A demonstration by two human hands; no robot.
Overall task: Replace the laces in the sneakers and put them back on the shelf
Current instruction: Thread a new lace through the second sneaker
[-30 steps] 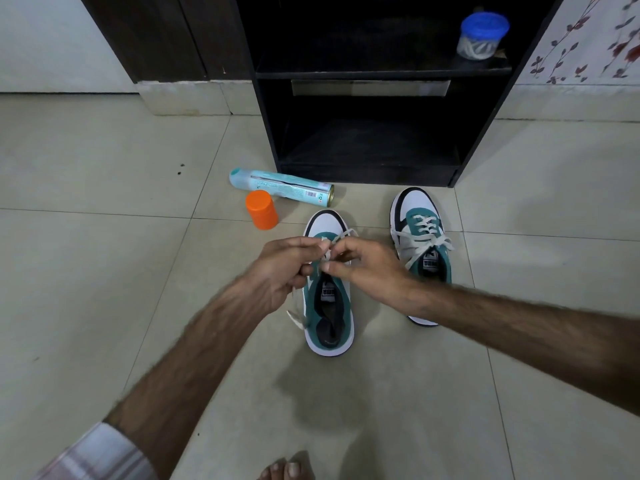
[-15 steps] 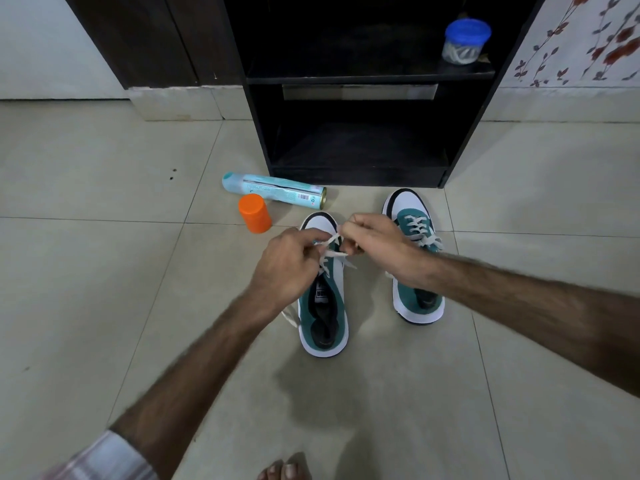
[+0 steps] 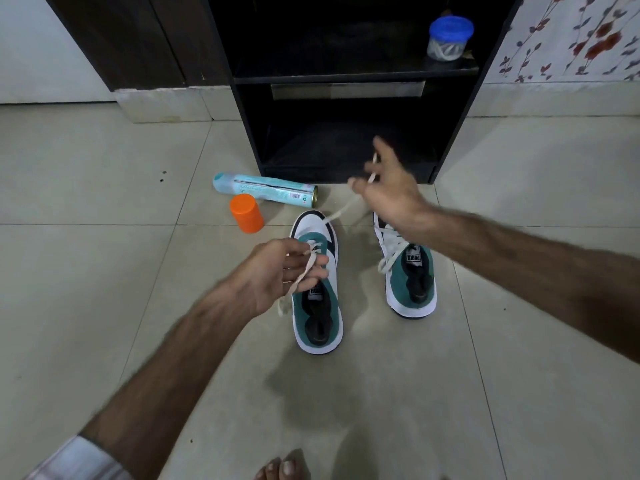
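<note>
Two teal-and-white sneakers stand on the tiled floor, toes toward the shelf. The left sneaker (image 3: 320, 306) has a white lace (image 3: 341, 211) only through its front eyelets. My right hand (image 3: 389, 188) pinches one end of that lace, raised and drawn out taut toward the shelf. My left hand (image 3: 277, 273) holds the other end, which runs across its fingers and hangs down beside the shoe. The right sneaker (image 3: 410, 275) is laced, partly hidden by my right forearm. The dark shelf unit (image 3: 346, 168) stands just behind the shoes.
A teal spray can (image 3: 266, 192) lies on the floor left of the shelf, with an orange cap (image 3: 246, 213) standing in front of it. A blue-lidded clear jar (image 3: 449, 38) sits on the upper shelf. My bare toes (image 3: 282, 467) show at the bottom edge.
My right hand has lifted away from the left sneaker's toe toward the shelf, drawing the lace out long. My left hand stayed over the shoe, keeping its end of the lace.
</note>
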